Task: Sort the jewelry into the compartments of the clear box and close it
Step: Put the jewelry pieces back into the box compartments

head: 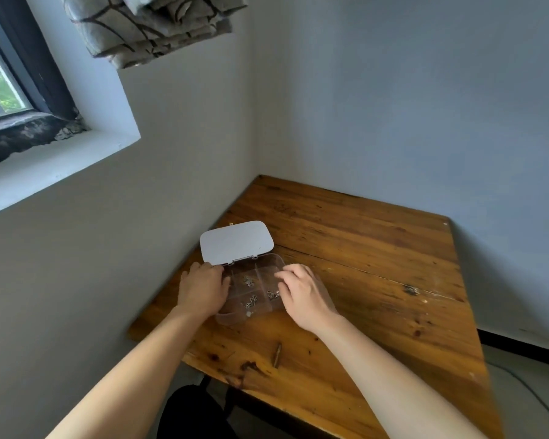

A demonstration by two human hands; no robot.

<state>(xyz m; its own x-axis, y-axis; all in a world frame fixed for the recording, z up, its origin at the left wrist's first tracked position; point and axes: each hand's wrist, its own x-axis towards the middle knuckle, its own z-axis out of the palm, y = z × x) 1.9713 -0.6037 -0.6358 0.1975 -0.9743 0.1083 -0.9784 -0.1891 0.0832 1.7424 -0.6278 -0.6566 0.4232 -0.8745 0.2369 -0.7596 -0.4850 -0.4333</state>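
Hands [203,288] beside jewelry-filled clear box [251,315]

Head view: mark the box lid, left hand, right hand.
box lid [236,241], head view, middle of the open white lid.
left hand [202,287], head view, back of hand.
right hand [305,295], head view, back of hand.

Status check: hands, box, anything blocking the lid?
Left hand and right hand on either side of clear box. Lid open, jewelry in compartments. Nothing blocking.
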